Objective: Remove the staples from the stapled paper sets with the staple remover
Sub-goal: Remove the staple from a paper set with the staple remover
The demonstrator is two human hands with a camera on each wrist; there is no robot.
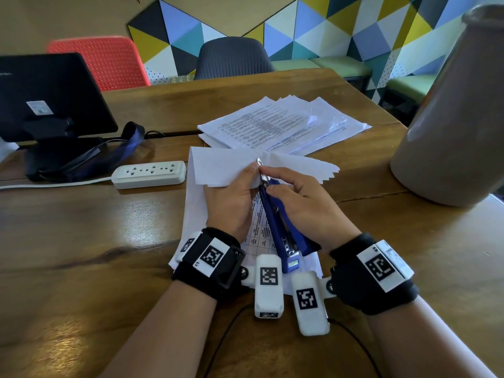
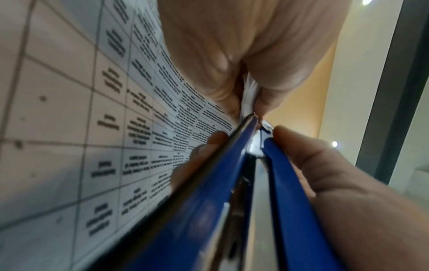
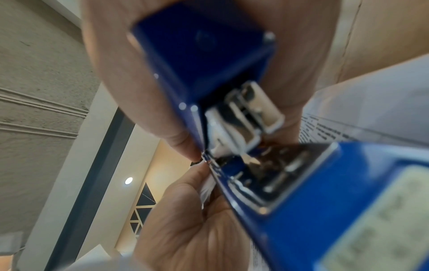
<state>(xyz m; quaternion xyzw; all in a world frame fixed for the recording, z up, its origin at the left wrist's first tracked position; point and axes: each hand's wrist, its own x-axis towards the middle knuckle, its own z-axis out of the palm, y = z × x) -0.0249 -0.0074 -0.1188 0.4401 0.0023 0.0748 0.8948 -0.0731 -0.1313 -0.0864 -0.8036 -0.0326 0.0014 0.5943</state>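
Note:
A stapled paper set (image 1: 223, 167) lies before me on the wooden table, its upper sheets folded back. My left hand (image 1: 231, 203) pinches the folded corner of the paper set (image 2: 249, 91) between thumb and fingers. My right hand (image 1: 305, 205) grips a blue stapler (image 1: 281, 227) and its metal remover tip (image 1: 259, 161) touches that corner. In the left wrist view the blue stapler (image 2: 232, 192) points up at the pinched corner beside a printed table sheet (image 2: 92, 128). The right wrist view shows the stapler (image 3: 278, 183) close and blurred. The staple itself is hidden.
A loose stack of printed papers (image 1: 281, 124) lies just beyond. A white power strip (image 1: 149, 174) and a black monitor (image 1: 49, 96) on its stand sit at the left. A large grey jug (image 1: 452, 126) stands at the right. Chairs (image 1: 234, 58) stand behind the table (image 1: 81, 227).

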